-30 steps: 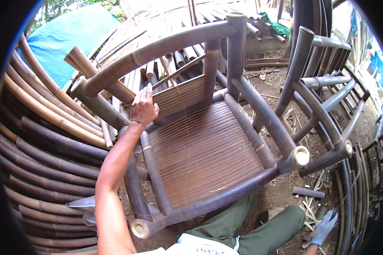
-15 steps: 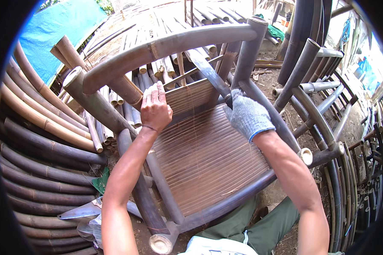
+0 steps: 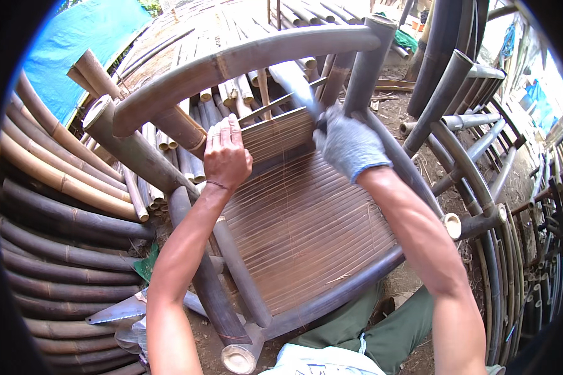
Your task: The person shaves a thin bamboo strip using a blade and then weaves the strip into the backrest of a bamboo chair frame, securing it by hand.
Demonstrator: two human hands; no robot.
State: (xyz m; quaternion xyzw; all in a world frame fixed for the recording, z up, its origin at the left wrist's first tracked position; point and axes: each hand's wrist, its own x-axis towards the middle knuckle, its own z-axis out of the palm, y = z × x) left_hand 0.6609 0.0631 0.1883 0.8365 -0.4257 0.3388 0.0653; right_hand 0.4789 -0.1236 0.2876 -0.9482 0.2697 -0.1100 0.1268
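Observation:
A dark bamboo chair [image 3: 331, 306] stands before me, its curved top rail [image 3: 250, 56] across the far side. My bare left hand [image 3: 227, 156] grips the left end of a bamboo slat panel [image 3: 278, 139] at the back of the seat, fingers together over its upper edge. In a grey knit glove, my right hand [image 3: 353, 144] is closed around the dark handle of a machete [image 3: 297, 86]. Its blade, blurred, points up and left across a thin bamboo strip [image 3: 266, 110] at the panel's right end. The slatted seat [image 3: 306, 231] spreads below both hands.
Curved bamboo poles [image 3: 69, 250] are stacked at the left, with a handsaw [image 3: 117, 309] near my left forearm. More bamboo chair frames [image 3: 466, 150] crowd the right. Cut poles [image 3: 191, 162] lie beyond the chair, and a blue tarp [image 3: 81, 53] hangs at the far left.
My right hand and the machete have shifted left and slightly up, toward the slat panel, and the blade now blurs. My left hand stays on the panel's end.

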